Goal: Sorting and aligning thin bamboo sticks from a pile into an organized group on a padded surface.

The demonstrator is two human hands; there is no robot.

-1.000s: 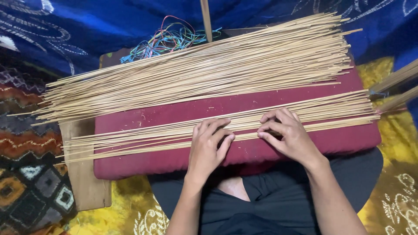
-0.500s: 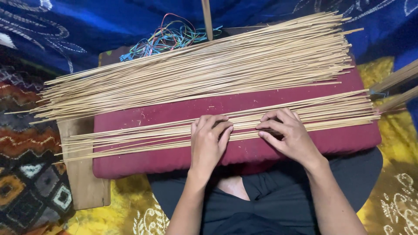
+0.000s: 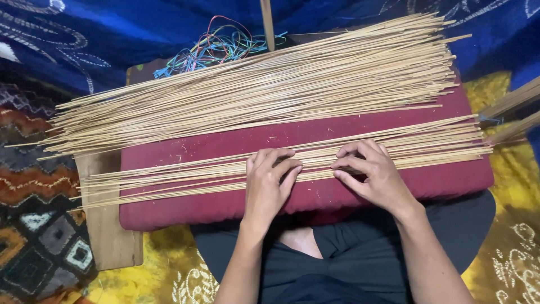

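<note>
Soft, even, fairly dim light, perhaps from above; faint shadows, sharp centre, darker corners, no glare.

My left hand (image 3: 269, 183) and right hand (image 3: 374, 177) cover the middle of the near sticks (image 3: 169, 177). The upright slat (image 3: 267, 22) is cut off at the top; fingertip grip unclear

Two stick bundles (image 3: 253, 95), one cushion (image 3: 185, 208).
</note>
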